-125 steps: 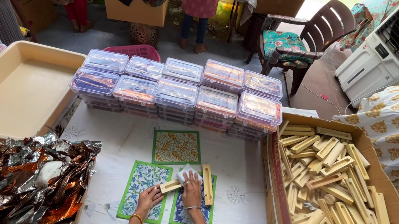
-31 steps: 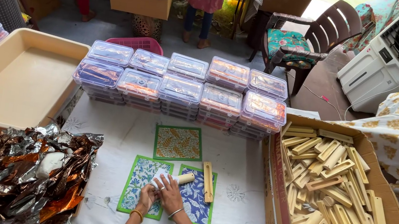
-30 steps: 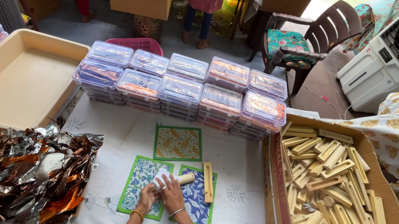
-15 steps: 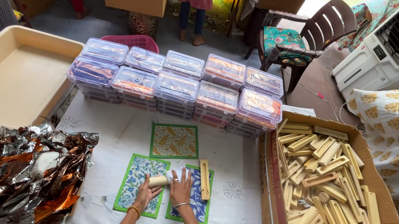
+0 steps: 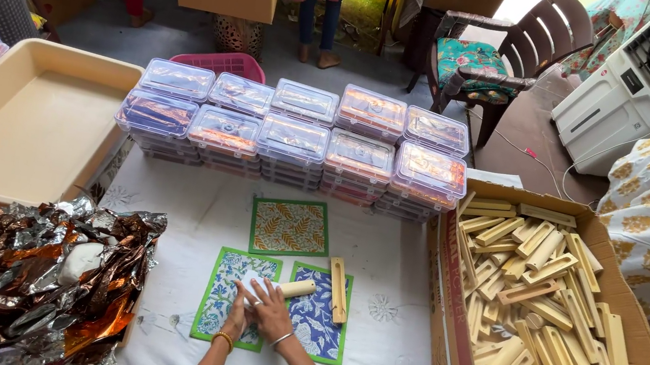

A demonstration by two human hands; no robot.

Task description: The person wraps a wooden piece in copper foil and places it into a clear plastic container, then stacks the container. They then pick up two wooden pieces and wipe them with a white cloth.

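Both my hands meet over two patterned mats near the table's front edge. My left hand [image 5: 234, 318] and my right hand [image 5: 268, 310] hold a small white cloth [image 5: 252, 284] against a light wooden stick [image 5: 296, 289]. The stick lies across a green floral mat [image 5: 222, 295] and a blue floral mat [image 5: 316, 317]. A second wooden piece [image 5: 338, 289], a long channel shape, rests on the blue mat just right of my hands. A third mat [image 5: 290, 227], with orange leaves, lies farther back.
A cardboard box [image 5: 443, 309] of several wooden pieces stands at the right. Stacked clear lidded boxes [image 5: 293, 140] line the back of the table. A beige tray [image 5: 20, 123] and crumpled foil [image 5: 40, 278] sit at the left. People stand beyond; a chair [image 5: 494, 62] is behind.
My hands have drawn together again on the cloth and stick, shifting slightly left onto the green mat. The stick's free end now points right. The camera tilted a little.
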